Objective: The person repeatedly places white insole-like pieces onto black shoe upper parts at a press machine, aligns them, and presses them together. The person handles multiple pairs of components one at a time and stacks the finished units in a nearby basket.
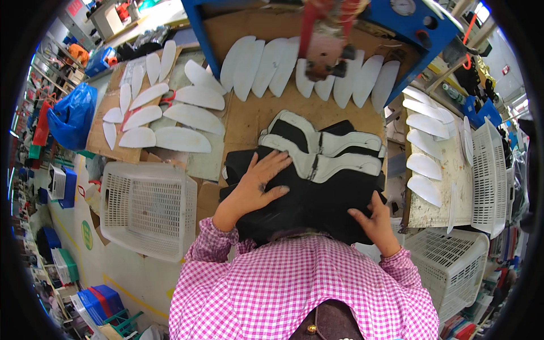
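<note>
In front of my body lies a stack of black fabric pieces [334, 204]. White curved panels [345, 165] with dark outlines lie across its far part. My left hand [262, 184] rests on the left side of the black fabric, fingers stretched out and the fingertips near the white panels. At the right edge of the stack is my right hand [377, 224], its thumb on the fabric and apart from the other fingers. Part of the stack's near edge is hidden by my checked clothing.
Ahead stands a blue machine frame [199, 42] with a red part [326, 48] hanging over the brown board [243, 122]. White half-moon pieces [245, 68] line its back; more lie on the left table and right table [456, 192]. White plastic baskets [144, 170] flank me, beside a blue bag [72, 116].
</note>
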`<control>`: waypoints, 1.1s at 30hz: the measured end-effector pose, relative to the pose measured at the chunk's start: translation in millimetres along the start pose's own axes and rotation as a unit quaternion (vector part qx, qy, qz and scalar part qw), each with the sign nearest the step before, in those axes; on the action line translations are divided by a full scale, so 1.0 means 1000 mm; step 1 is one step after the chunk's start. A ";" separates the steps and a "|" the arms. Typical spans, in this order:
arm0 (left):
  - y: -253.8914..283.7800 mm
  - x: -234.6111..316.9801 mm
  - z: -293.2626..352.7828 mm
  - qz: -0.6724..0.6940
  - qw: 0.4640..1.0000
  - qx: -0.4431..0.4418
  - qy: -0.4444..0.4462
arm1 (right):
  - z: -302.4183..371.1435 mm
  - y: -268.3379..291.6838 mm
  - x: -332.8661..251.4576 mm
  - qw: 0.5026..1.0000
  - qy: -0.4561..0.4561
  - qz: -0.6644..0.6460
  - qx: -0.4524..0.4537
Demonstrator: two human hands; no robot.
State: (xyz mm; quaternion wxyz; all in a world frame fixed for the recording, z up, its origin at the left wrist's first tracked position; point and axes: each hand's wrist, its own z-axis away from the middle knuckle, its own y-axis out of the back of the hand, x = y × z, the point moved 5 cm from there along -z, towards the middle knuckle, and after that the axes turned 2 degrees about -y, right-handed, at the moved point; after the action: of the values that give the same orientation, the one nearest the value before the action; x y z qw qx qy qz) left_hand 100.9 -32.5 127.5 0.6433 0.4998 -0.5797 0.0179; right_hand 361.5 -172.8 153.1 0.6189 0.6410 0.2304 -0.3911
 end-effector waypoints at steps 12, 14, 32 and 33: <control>0.087 -0.030 0.071 0.613 0.786 0.033 -0.070 | -0.052 0.006 -0.058 0.918 -0.040 -0.394 -0.001; 0.073 -0.021 0.075 0.591 0.803 -0.070 -0.028 | -0.056 -0.005 -0.055 0.905 -0.038 -0.424 0.001; 0.032 0.017 0.025 0.553 0.729 0.388 0.112 | -0.083 0.024 -0.048 0.982 0.115 -0.135 -0.058; 0.033 0.013 0.020 0.577 0.708 0.390 0.119 | -0.086 0.026 -0.040 0.985 0.067 -0.134 -0.090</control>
State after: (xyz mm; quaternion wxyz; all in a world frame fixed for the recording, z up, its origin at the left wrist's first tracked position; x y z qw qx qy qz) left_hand 70.7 -36.7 154.5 0.3186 0.2684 -0.6152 0.6693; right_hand 376.6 -84.6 193.9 0.5995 0.5708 0.3894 -0.4039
